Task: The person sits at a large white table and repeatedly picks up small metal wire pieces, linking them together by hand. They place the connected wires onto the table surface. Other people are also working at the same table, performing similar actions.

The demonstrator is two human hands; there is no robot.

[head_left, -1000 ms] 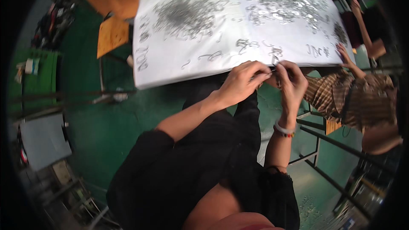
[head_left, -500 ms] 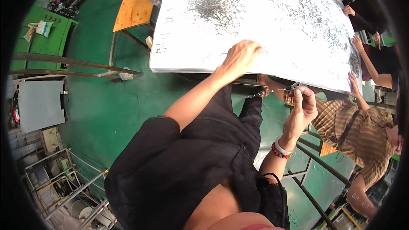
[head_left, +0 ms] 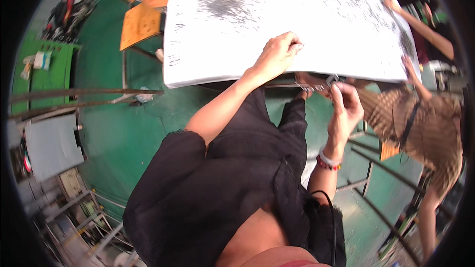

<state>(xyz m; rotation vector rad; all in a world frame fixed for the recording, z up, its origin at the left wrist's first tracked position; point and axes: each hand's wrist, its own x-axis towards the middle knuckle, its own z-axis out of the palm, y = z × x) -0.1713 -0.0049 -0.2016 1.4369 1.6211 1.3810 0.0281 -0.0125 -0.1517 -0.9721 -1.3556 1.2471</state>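
My left hand (head_left: 278,55) is over the near part of the white-topped table (head_left: 198,66), its thumb and fingers pinched together. Whatever lies in that pinch is too small to name. Just off the table's near edge, my right hand (head_left: 346,109) is raised, thumb and forefinger closed on a small grey metal piece. Thin linked metal bits (head_left: 312,88) trail from this piece towards the left. On the tabletop, a pile of small dark thin pieces (head_left: 225,2) lies at the far left, and many more are scattered (head_left: 341,0) at the far right.
Other people's hands (head_left: 410,69) rest along the table's right edge, with a person in a brown striped garment (head_left: 420,128) close by. A wooden stool (head_left: 140,25) stands left of the table. Metal bars (head_left: 89,93) cross at left; a green cabinet (head_left: 54,76) stands beyond.
My left hand has drawn its fingers into a tighter pinch. The metal bits at my right hand have swung and now show as a longer string. The whole view has shifted slightly.
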